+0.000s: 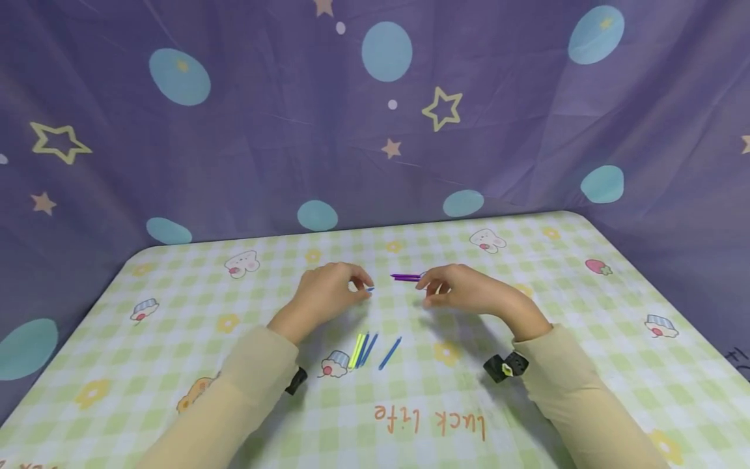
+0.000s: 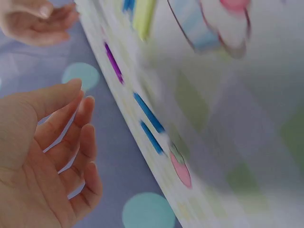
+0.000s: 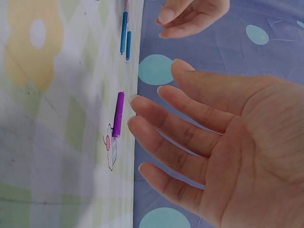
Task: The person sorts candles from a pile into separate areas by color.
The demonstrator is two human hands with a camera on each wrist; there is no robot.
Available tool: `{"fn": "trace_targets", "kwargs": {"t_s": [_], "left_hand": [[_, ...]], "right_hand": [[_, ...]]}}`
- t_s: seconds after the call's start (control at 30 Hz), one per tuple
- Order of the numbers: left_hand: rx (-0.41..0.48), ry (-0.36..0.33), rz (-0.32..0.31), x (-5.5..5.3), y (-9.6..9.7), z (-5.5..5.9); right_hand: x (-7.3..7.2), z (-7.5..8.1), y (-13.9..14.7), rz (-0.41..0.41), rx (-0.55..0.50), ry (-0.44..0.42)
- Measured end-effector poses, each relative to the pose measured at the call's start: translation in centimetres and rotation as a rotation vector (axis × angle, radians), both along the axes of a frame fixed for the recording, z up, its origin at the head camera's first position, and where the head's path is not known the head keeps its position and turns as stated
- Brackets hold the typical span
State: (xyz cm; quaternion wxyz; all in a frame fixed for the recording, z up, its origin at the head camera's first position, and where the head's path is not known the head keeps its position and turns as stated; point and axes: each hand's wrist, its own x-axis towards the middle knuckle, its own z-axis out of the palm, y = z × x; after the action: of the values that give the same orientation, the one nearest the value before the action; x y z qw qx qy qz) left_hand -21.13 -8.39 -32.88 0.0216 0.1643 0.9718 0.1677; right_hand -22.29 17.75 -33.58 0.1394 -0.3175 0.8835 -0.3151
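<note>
My left hand (image 1: 331, 293) hovers over the table, thumb and fingers loosely bent with nothing between them. The tip of a blue stick (image 1: 370, 288) shows just past its fingertips in the head view. Two blue sticks (image 2: 148, 112) lie on the cloth in the left wrist view. To the right, my right hand (image 1: 459, 288) is held with relaxed, slightly bent fingers and an empty palm. Its fingertips overlap the end of thin purple sticks (image 1: 404, 277) in the head view. A purple stick (image 3: 118, 114) lies beyond those fingers in the right wrist view.
Nearer the person, yellow sticks (image 1: 355, 352) lie beside two blue sticks (image 1: 367, 350), and another blue stick (image 1: 390, 353) lies slightly apart. A green-and-white checked cloth (image 1: 527, 417) covers the table. Behind its far edge hangs a purple curtain (image 1: 263, 143).
</note>
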Motion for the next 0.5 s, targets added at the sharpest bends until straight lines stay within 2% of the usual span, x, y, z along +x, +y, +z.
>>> {"fn": "trace_targets", "kwargs": {"t_s": [0.27,0.5], "left_hand": [[0.005,-0.064,-0.093,2.8,1.8,0.2],[0.034,-0.163,-0.135,4.2,2.4,0.2]], "right_hand": [[-0.1,0.0,-0.1,0.009,0.01,0.009],[-0.2,-0.1,0.0,0.016,0.007,0.014]]}}
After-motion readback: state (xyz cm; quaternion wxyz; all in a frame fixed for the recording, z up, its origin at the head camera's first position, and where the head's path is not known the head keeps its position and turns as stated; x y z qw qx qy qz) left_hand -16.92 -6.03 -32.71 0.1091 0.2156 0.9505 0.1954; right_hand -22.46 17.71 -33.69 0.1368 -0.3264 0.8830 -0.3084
